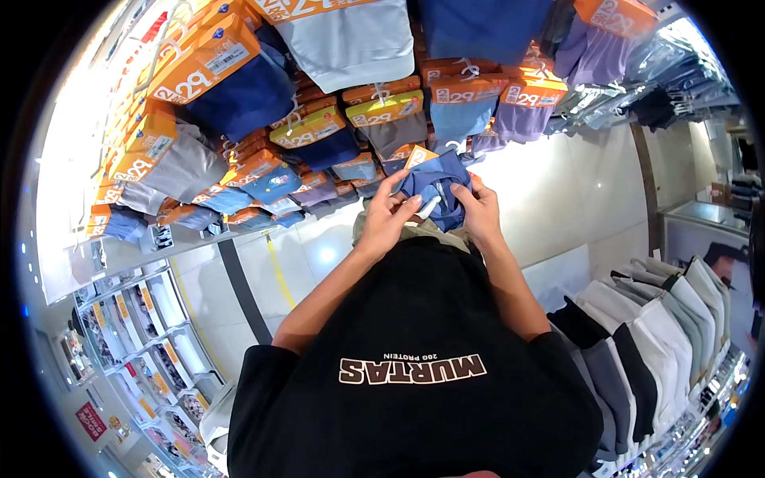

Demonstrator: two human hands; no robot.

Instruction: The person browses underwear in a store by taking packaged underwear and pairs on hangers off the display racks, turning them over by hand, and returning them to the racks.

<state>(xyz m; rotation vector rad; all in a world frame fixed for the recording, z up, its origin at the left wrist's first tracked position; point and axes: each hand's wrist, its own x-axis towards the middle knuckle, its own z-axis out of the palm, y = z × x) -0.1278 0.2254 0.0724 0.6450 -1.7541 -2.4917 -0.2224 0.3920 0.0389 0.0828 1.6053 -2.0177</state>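
Folded blue underwear [448, 185] is held up between my two hands in front of my chest. Its cloth is dark and light blue, and a small white label [428, 209] shows in the folds. An orange price card [420, 158] sticks up at its upper left edge. My left hand [390, 213] pinches the left side, thumb toward the middle. My right hand [480, 209] grips the right side, with its thumb on the cloth. The fingers behind the cloth are partly hidden.
Rows of hanging garments with orange cards [209, 68] fill the rack ahead and left. Light and dark clothes [637, 342] hang at the lower right. A shelf of boxed goods [147, 342] stands lower left. Pale floor tiles [319, 255] show between.
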